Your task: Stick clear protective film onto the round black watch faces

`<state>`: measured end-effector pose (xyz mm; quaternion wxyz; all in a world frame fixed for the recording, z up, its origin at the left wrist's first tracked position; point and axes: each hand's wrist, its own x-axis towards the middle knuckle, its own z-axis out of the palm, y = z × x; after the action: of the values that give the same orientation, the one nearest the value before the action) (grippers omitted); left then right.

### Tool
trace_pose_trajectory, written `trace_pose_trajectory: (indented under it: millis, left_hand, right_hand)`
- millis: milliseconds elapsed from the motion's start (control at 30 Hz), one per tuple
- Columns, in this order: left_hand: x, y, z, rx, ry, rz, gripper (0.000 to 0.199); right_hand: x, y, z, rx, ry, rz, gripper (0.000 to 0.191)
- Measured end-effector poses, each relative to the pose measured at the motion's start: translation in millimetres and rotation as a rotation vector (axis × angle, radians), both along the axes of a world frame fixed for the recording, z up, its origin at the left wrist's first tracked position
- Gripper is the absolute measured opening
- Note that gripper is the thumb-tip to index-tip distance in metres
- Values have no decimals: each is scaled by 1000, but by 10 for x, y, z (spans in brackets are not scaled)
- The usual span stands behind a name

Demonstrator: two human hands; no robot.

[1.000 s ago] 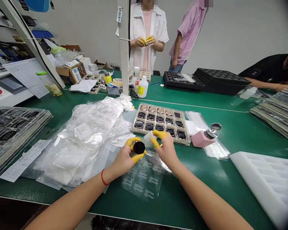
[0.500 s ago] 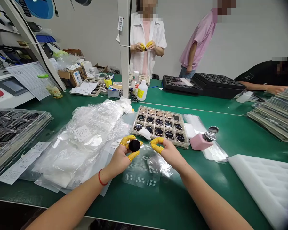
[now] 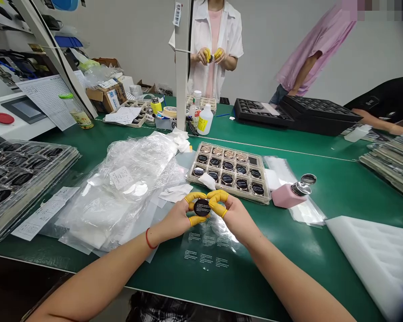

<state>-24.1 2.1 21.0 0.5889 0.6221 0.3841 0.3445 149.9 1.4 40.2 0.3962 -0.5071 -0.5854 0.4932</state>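
Between my hands is a round black disc [image 3: 202,207] with small white print on its face. My left hand [image 3: 184,214], in yellow finger covers, grips its left side and lower edge. Thumb and fingertip of my right hand [image 3: 226,208] press together at the disc's upper right edge. Below them a clear sheet [image 3: 206,250] with white text blocks lies on the green table [image 3: 255,281]. Just beyond my hands, a compartment tray [image 3: 267,200] holds several round black and gold-coloured pieces, with a white tissue [image 3: 207,180] on its near left edge.
Plastic bags [image 3: 97,210] and a disc tray [image 3: 72,156] are on the left. A pink bottle [image 3: 285,197] and white foam [image 3: 372,255] lie right. Farther back are a white post [image 3: 181,89], bottles and black trays [image 3: 315,116]. Three people are across the table.
My right hand has closed onto the disc, whose printed face now shows. The disc has turned in my left hand. The view has shifted, so the surroundings sit differently.
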Motion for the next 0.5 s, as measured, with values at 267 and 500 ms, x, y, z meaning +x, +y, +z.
trace_pose_trajectory:
  millis: [267, 500]
  left_hand:
    - [-8, 4, -21, -2, -21, 11, 45]
    - [-7, -2, -20, -4, -13, 5, 44]
  right_hand:
    - [-26, 7, -2, -25, -22, 36, 12]
    - [-36, 6, 37, -14, -75, 13, 12]
